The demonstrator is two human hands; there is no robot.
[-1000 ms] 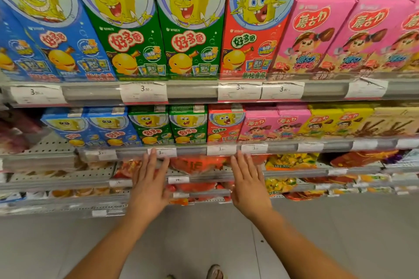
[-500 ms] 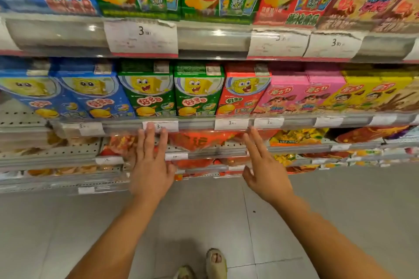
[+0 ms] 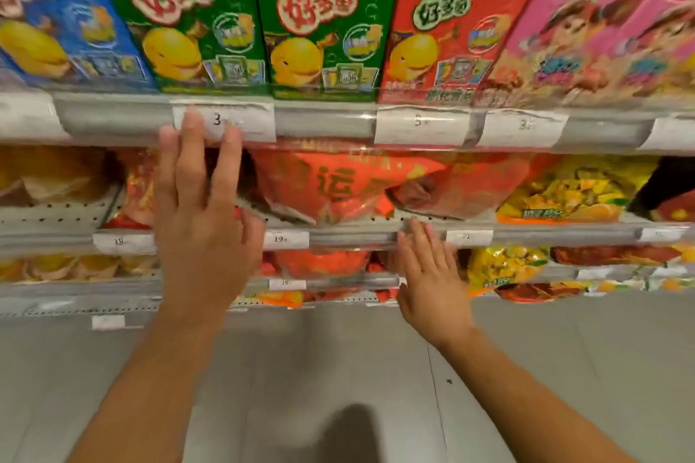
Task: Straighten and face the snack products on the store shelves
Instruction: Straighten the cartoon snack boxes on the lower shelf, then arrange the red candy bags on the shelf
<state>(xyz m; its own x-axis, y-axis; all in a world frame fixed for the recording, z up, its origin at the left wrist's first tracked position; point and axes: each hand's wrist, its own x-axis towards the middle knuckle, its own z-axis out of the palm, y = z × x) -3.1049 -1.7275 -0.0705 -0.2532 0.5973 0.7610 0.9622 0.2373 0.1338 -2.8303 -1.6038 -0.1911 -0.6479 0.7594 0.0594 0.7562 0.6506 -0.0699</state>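
Observation:
A large red snack bag (image 3: 338, 184) lies on a low shelf behind a clear rail. My left hand (image 3: 203, 214) is raised in front of that shelf, fingers straight, its tips reaching the price strip (image 3: 225, 122) above. My right hand (image 3: 428, 274) is lower, fingers straight, with its tips at the shelf rail (image 3: 353, 237) under the red bag. Neither hand holds anything. Above stand green snack boxes (image 3: 316, 22), a red box (image 3: 451, 22), a blue box (image 3: 56, 19) and pink boxes (image 3: 601, 19).
Yellow fruit-candy bags (image 3: 575, 195) lie right of the red bag, with more bags on the shelves below (image 3: 504, 267). At the left, orange packets (image 3: 49, 173) sit on perforated shelving. Grey floor tiles (image 3: 338, 387) lie below.
The view has dropped and moved closer to the lower shelves. Both hands have come nearer the red bag's shelf; the right hand now sits lower, at the shelf rail.

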